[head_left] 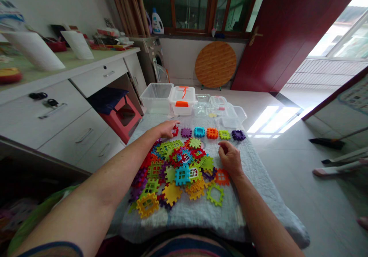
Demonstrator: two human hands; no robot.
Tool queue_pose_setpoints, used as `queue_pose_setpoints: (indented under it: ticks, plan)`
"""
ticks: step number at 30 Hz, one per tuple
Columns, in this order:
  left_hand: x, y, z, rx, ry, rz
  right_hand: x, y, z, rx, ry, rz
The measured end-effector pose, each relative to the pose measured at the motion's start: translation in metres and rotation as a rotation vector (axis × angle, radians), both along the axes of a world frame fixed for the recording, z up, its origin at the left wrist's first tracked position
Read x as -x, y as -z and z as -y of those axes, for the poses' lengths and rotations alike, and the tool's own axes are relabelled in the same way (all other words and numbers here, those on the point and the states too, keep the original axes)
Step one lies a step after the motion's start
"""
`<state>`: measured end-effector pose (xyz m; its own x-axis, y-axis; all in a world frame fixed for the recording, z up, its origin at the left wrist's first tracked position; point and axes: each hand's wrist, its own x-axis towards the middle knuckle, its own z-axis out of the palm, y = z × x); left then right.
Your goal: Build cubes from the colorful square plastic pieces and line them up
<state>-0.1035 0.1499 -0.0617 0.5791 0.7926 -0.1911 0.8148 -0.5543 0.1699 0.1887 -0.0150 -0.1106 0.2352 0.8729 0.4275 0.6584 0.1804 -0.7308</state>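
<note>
1. Reaching away from the body in the head view, the left hand lies at the left end of a row of blocks, fingers touching the red block.
2. Left hand, state: fingers bent about the red block; the hand covers part of it, so whether they pinch or merely rest cannot be told.
3. Red block, position: on the cloth, just left of the purple block and beyond the pile of blocks. Its visible part suggests a squarish outline, without a clear long axis.
4. Row, direction: left to right, continuing through the blue block, orange block and green block to the dark purple block.
5. Right hand: fingers folded loosely inward, nothing visible in them; beside the pile, on the near side of the green block, and well apart from the red block.
</note>
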Motion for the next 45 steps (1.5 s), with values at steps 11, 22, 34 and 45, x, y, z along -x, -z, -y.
queue_pose_setpoints:
  ticks: [11, 22, 34, 45]
  plan:
    - [0.002, -0.006, -0.005, 0.081, -0.02, -0.063, -0.001, 0.002, 0.0, 0.026, -0.009, 0.011]
    - [0.102, -0.045, 0.047, 0.009, -0.234, 0.184, 0.001, -0.002, 0.0, 0.028, -0.02, 0.008]
    - [0.091, 0.005, 0.082, -0.233, -0.411, 0.291, -0.001, 0.001, 0.0, 0.051, 0.006, -0.005]
    - [0.058, -0.018, 0.124, -0.341, -0.312, 0.683, -0.002, 0.005, -0.002, 0.041, -0.022, 0.007]
